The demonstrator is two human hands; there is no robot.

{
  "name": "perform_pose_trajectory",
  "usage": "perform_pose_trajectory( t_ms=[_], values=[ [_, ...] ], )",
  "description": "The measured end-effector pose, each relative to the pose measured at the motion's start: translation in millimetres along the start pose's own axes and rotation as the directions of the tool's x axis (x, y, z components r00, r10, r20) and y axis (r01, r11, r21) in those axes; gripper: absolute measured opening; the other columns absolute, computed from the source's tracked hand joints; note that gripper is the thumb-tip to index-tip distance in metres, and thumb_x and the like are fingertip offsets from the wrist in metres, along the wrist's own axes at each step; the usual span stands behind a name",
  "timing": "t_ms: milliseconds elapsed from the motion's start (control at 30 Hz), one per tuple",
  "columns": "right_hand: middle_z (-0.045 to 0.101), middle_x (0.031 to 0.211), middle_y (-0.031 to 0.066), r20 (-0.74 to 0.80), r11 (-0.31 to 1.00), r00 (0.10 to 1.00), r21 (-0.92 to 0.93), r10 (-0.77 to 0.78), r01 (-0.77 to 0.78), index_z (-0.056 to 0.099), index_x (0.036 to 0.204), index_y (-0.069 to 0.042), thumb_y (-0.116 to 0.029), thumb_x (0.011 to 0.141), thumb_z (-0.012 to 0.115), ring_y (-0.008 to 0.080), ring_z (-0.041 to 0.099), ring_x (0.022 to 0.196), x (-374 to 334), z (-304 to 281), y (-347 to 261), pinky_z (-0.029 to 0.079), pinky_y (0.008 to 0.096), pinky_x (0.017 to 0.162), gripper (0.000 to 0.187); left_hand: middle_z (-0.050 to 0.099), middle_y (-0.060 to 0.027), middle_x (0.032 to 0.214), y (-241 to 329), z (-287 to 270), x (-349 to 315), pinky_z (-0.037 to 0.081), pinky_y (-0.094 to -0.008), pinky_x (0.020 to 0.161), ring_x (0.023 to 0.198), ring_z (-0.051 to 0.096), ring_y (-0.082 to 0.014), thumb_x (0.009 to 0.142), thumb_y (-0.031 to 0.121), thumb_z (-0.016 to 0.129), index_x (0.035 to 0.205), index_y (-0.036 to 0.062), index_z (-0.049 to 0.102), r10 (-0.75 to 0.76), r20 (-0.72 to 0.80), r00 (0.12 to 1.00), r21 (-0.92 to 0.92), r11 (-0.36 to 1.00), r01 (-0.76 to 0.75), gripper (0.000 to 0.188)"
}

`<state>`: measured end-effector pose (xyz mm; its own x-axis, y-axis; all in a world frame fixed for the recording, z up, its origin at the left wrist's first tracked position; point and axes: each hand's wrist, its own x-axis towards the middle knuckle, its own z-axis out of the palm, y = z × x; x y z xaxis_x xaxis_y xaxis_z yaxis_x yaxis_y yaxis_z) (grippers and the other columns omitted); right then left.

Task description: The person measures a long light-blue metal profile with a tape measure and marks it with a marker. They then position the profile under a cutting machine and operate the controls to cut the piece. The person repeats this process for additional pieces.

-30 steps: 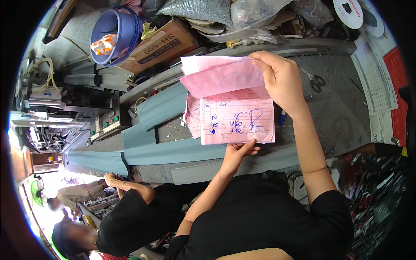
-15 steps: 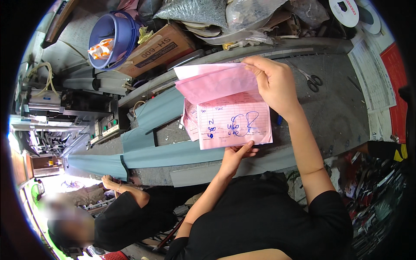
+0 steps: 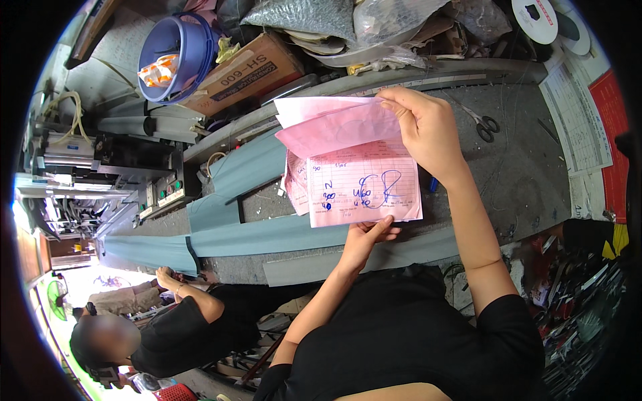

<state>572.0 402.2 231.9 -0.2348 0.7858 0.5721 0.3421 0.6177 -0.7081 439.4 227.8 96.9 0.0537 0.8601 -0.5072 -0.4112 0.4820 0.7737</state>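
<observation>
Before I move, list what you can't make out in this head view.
- Upper part of the pink form, head view: hidden behind the lifted sheets.
- Its fine print, head view: too small.
- Left hand, head view: partly covered by the form.
- Top of the grey plastic bag, head view: cut off by the upper edge.
- White disc, head view: also cut off there.

Room right of hands (image 3: 431, 130) over bench (image 3: 521, 180); scissors (image 3: 478, 120) obstruct, pen (image 3: 434, 184) perhaps too.

Right fingers (image 3: 401, 95) hold up pink sheets (image 3: 338, 130).
</observation>
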Motion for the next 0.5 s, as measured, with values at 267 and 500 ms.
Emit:
perform_pose_trajectory(
  t_ms=[267,500],
  values=[
    [0.074,0.094,0.0156,-0.023,1.0,1.0,0.024,0.001,-0.001,0.07,0.103,0.002,0.001,0.09,0.063,0.0232,0.073,0.08,-0.9,1.5,0.6,0.054,0.0303,0.069,0.014,0.072,-0.011,0.094,-1.0,-1.8,1.7,0.059,-0.031,0.076,0.086,0.072,-0.0197,0.096,0.016,0.066,0.107,-0.0031,0.069,-0.002,0.012,1.0,0.007,1.0,0.002,0.022],
    [0.074,0.094,0.016,-0.005,1.0,1.0,-0.001,0.0,0.0,0.069,0.102,0.002,0.001,0.09,0.063,0.0242,0.073,0.08,-1.2,0.5,-1.5,0.054,0.0304,0.069,0.014,0.072,-0.0111,0.094,0.3,-0.4,0.3,0.059,-0.031,0.076,0.086,0.072,-0.0202,0.096,0.016,0.067,0.107,-0.0037,0.068,-0.007,0.007,1.0,-0.001,1.0,0.007,0.023]
  ],
)
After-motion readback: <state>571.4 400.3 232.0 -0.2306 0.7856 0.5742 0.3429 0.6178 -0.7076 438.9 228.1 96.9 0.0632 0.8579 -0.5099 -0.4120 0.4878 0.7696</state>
